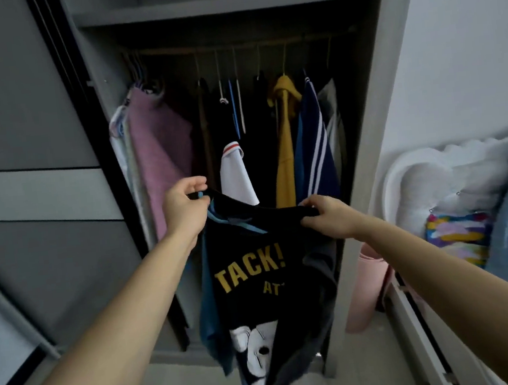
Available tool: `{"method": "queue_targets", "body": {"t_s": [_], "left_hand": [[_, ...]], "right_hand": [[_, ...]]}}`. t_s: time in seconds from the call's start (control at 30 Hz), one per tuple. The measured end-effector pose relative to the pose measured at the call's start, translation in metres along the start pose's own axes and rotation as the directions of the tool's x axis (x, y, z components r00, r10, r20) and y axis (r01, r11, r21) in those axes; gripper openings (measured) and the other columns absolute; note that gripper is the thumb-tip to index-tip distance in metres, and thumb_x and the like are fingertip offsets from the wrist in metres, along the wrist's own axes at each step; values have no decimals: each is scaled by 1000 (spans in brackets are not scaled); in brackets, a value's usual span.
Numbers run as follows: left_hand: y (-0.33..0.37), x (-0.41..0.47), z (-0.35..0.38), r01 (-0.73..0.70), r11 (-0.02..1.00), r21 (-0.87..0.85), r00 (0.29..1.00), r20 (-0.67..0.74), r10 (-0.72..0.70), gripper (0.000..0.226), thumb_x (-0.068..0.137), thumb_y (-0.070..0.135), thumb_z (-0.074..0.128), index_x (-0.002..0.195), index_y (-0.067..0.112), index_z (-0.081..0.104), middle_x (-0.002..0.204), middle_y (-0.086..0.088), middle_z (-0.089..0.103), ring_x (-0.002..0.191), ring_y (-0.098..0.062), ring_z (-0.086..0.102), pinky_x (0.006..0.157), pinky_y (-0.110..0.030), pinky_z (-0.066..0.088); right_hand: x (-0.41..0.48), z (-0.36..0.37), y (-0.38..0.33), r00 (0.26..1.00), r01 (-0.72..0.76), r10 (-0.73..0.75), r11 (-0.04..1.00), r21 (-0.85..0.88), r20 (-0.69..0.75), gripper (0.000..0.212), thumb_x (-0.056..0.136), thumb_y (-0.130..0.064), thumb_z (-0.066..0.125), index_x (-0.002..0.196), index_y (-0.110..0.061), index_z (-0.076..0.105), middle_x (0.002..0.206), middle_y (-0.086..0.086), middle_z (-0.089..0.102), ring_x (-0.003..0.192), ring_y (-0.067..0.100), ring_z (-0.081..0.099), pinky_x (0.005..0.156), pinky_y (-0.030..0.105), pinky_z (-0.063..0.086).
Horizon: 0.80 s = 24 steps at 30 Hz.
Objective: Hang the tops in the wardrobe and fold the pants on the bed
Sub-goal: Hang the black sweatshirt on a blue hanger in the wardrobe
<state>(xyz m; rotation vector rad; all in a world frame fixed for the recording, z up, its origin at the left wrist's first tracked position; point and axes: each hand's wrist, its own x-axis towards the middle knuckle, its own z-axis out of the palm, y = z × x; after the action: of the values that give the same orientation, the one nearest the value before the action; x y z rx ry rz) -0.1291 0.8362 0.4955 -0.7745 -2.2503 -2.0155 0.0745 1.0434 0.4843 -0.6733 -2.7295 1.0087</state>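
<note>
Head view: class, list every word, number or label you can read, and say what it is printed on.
"TACK!": yellow capitals on the black T-shirt.
"AT": smaller yellow letters below, remainder hidden in a fold.
Nothing else legible.

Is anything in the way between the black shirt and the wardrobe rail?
The wardrobe stands open. Only the white top hangs between the black shirt and the rail; other clothes crowd both sides.

Only readable text is on the black top (254, 270) I'm holding: "TACK!" in big yellow caps across the chest, left part cut off by a fold. Below right of it, smaller yellow "AT", rest hidden. Nothing else legible.
</note>
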Motion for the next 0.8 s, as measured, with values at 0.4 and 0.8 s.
{"method": "queue_targets", "body": {"t_s": [0.4,0.8], "left_hand": [[5,90,10,-295,950,-103,929,204,310,51,79,-1,73,89,46,57,109,12,66,99,-9,70,82,-26,56],[-53,198,4,-138,947,290,982,163,93,42,77,14,83,107,19,55,106,2,61,93,-15,61,83,-22,50]], "right_hand": [[121,35,-39,941,137,-121,990,-27,315,60,83,-50,75,133,-36,46,117,-16,56,107,9,60,79,18,48],[271,35,-96,911,321,-259,934,159,-321,39,103,-31,52,69,-15,45,62,-1,50,59,15,51,57,31,35]]}}
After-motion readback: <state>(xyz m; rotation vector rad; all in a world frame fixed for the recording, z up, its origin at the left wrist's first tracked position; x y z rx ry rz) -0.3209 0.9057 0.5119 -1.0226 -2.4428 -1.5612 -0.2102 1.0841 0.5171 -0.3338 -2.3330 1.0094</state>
